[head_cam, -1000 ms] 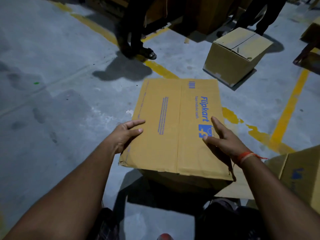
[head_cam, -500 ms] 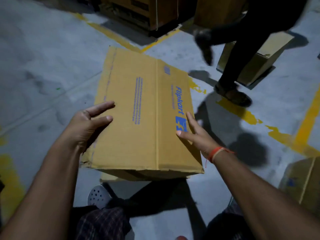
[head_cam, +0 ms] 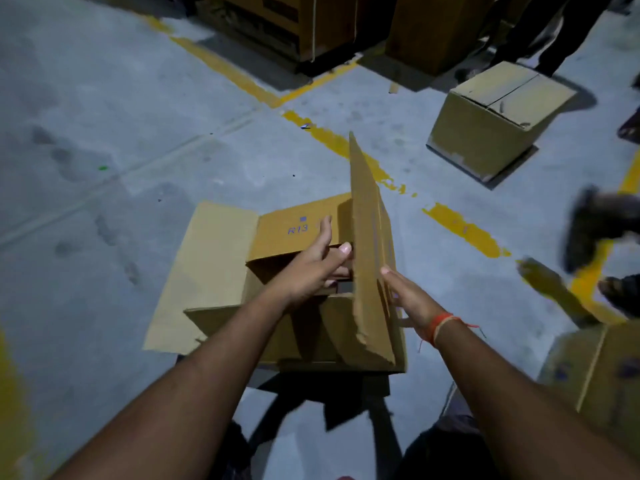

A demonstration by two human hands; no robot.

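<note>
A brown cardboard box stands on the grey floor in front of me with its flaps open. One flap lies spread out to the left, another bears the mark R13, and a tall flap stands upright on the right side. My left hand reaches into the box's opening with fingers extended, near the far flap. My right hand, with an orange thread on the wrist, lies flat against the outer side of the upright flap, its fingers straight.
A closed cardboard box sits at the back right. Another box stands at my right. Stacked cartons on a pallet line the back. A person's feet move at the right. Yellow lines cross the floor.
The box, held flat between both hands before, now stands open on the floor. My left hand has moved inside it; my right hand has gone to the upright flap's outer side.
</note>
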